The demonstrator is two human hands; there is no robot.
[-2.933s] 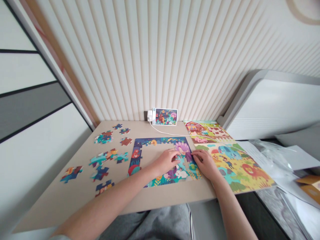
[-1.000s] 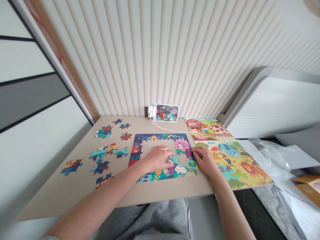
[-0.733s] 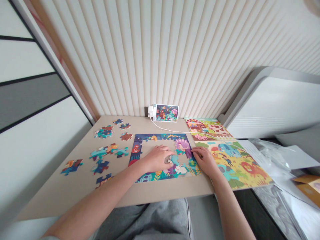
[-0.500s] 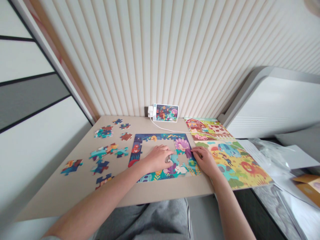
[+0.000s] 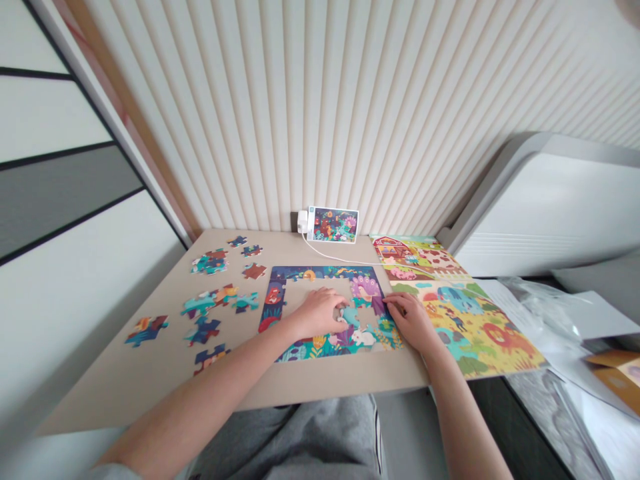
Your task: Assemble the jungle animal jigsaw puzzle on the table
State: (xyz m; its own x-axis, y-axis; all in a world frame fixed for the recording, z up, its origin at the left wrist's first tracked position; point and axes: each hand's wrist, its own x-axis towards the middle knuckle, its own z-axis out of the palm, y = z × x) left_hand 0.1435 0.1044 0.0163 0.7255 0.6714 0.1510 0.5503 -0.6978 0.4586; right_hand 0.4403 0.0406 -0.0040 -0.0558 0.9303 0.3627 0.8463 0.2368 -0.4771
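Note:
My left hand [image 5: 324,313] is over the inside of a partly joined jigsaw puzzle [image 5: 274,313], with its thumb and fingers closed on a teal puzzle piece [image 5: 351,316]. This piece sits beside the joined lower part, near a white rabbit picture [image 5: 363,337]; whether it is locked in cannot be told. My fingers partly cover it. At the puzzle's right border rests my right hand [image 5: 407,316], its fingers stretched out on the edge below the purple peacock [image 5: 367,289]. Nothing shows in that hand.
Loose puzzle pieces [image 5: 210,261] lie in groups on the left of the table [image 5: 280,393]. A white reference card [image 5: 333,225] stands at the wall by a charger [image 5: 303,222] and its cable. A farm puzzle [image 5: 400,260] and an animal puzzle [image 5: 480,327] lie at right.
Both hands stay almost where they were. The teal piece under my left fingers has shifted only slightly, and the whole view has moved a little.

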